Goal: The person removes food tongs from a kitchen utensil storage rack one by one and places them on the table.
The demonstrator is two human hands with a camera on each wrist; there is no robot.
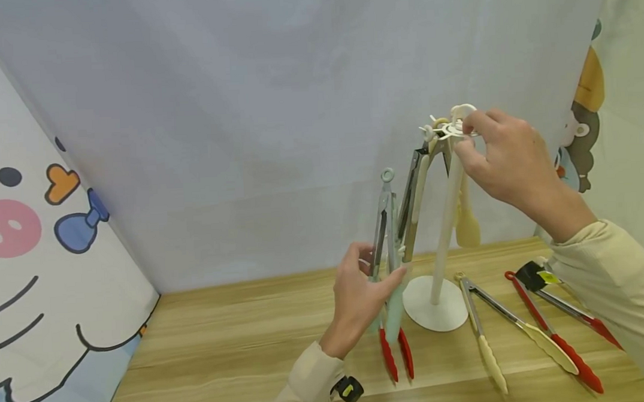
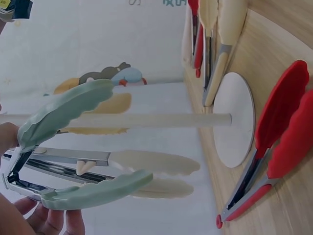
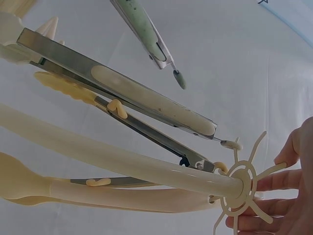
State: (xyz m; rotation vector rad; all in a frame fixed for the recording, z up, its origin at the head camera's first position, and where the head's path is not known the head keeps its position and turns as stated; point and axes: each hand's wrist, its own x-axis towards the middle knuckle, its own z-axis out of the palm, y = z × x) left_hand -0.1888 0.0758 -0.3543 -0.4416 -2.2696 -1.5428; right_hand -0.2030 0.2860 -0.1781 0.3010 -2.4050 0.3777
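Pale green tongs [image 1: 395, 315] are held upright in my left hand [image 1: 358, 295], left of a white stand. In the left wrist view, the tongs' green tips [image 2: 98, 192] are spread apart. My right hand [image 1: 514, 156] grips the hooked ring [image 3: 240, 188] on top of the stand, fingers and thumb around its hooks. From that ring hang cream tongs [image 3: 151, 100], yellow tongs [image 3: 146, 131] and another pale yellow utensil [image 3: 122, 196]. The top ring of the green tongs is apart from the hooks.
The stand's round base [image 1: 435, 316] rests on the wooden table [image 1: 242, 354]. Red tongs [image 2: 283, 112] lie just in front of the base. Yellow tongs [image 1: 491, 358] and another red pair [image 1: 577, 361] lie to the right, under my right forearm. A pale cloth [image 1: 244, 138] hangs behind.
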